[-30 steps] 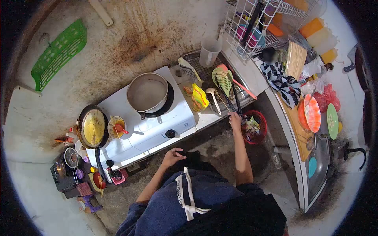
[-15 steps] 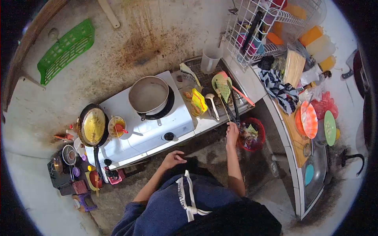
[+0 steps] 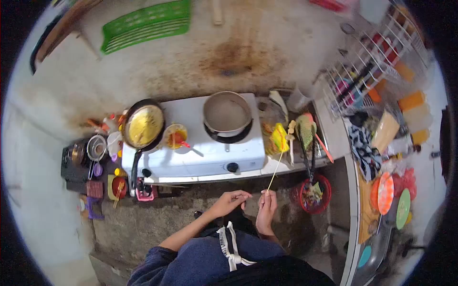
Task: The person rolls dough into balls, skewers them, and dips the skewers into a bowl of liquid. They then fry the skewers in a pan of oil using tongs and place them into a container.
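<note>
My right hand (image 3: 266,209) pinches the lower end of a thin wooden skewer (image 3: 274,175), which points up and away toward the counter. Pale yellowish lumps (image 3: 291,127) show in line with its far end, overlapping a light-coloured ladle (image 3: 292,151) in this view. Close beside the skewer's far part lies a yellow packet (image 3: 279,138). My left hand (image 3: 233,202) hovers just left of the right one, fingers loosely stretched toward it and holding nothing visible. Both hands are in front of the white stove (image 3: 205,161), below its front edge.
On the stove are a grey pot (image 3: 227,112), a frying pan (image 3: 144,126) with yellow contents, and a small bowl (image 3: 175,135) with a red spoon. A green slotted spatula (image 3: 305,128) and black tongs (image 3: 309,162) lie rightward, above a red waste basket (image 3: 326,199).
The view has turned, shifting the scene. My right hand has drawn in toward my body and my left hand, with the skewer still in it. My left hand's fingers have extended.
</note>
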The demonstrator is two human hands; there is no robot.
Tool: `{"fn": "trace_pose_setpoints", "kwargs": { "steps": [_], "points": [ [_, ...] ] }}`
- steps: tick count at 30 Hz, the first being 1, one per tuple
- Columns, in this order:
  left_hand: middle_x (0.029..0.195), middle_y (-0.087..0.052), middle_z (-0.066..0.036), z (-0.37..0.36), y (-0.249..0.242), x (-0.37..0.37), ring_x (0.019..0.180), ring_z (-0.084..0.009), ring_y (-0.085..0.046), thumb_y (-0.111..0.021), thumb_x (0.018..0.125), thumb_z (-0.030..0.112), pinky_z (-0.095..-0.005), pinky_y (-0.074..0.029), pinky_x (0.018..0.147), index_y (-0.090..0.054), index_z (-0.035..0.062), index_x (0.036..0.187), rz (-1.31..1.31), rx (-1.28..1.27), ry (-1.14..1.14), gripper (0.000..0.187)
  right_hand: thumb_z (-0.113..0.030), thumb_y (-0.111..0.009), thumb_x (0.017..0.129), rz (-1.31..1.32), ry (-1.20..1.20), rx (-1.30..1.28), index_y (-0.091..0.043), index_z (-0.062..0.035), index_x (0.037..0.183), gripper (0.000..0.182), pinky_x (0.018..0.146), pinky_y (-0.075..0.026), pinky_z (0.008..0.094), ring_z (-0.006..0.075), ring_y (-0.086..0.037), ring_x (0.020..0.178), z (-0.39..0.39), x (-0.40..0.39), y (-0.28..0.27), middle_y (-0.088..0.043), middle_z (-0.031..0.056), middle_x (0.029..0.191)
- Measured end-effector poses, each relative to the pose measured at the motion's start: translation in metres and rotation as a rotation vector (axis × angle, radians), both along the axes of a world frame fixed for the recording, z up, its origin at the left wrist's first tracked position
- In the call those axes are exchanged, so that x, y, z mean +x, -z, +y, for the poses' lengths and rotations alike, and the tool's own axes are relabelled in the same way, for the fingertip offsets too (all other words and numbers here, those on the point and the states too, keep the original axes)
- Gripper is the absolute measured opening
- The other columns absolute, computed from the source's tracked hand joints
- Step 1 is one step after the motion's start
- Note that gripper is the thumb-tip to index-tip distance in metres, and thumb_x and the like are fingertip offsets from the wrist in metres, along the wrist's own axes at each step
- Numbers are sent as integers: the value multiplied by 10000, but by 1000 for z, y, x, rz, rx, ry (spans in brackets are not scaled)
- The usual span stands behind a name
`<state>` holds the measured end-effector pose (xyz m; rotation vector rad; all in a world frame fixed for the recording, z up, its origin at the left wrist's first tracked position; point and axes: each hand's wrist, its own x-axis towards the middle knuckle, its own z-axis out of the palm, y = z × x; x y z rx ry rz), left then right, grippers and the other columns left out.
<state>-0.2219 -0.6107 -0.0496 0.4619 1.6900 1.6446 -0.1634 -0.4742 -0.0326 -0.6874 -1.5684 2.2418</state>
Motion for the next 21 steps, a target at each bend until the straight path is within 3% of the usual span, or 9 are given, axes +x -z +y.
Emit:
{"fn": "trace_pose_setpoints", "kwargs": {
  "steps": [4, 7, 9, 11, 17, 21],
  "points": [
    [917, -552, -40, -49, -35, 20, 828, -87, -506, -459, 909, 235, -249, -421, 730, -528, 41, 1092, 101, 21, -278, 275, -177, -419, 923, 62, -216, 47, -499, -67, 831, 164, 488, -239, 176, 26, -301, 544, -60, 4, -16, -345, -51, 632],
    [804, -507, -10, -103, -50, 46, 758, -79, -472, -477, 902, 234, -238, -408, 694, -520, 21, 1064, 177, 57, -565, 271, -162, -429, 918, 118, -402, -31, -501, -66, 826, 151, 485, -254, 174, 23, -310, 539, -118, 12, -18, -371, -46, 634],
    [815, -477, -15, -146, -54, 66, 765, -89, -460, -506, 881, 230, -240, -399, 701, -513, 16, 1064, 193, 84, -680, 282, -156, -443, 912, 123, -512, -74, -506, -63, 830, 139, 484, -268, 174, 20, -324, 537, -160, 22, -12, -402, -39, 644],
    [904, -481, -36, -196, -66, 91, 820, -104, -468, -501, 880, 238, -252, -403, 759, -514, 31, 1075, 366, 2, -704, 285, -132, -462, 901, 141, -632, -51, -532, -51, 852, 118, 488, -275, 182, 26, -349, 565, -204, 38, -8, -441, -44, 677],
    [914, -489, -53, -339, -63, 174, 878, -144, -487, -538, 854, 205, -285, -391, 826, -504, 15, 1077, 308, -18, -849, 295, -155, -477, 903, 51, -944, -81, -549, -68, 867, 119, 493, -263, 174, 10, -357, 569, -345, 84, -11, -437, -71, 652],
    [1013, -532, -65, -410, -46, 218, 968, -134, -499, -522, 868, 198, -282, -392, 855, -487, 16, 1114, 187, -41, -970, 309, -178, -477, 903, -44, -1070, -87, -565, -70, 891, 140, 491, -262, 174, 8, -353, 566, -426, 103, 1, -434, -75, 645]
  ]
}}
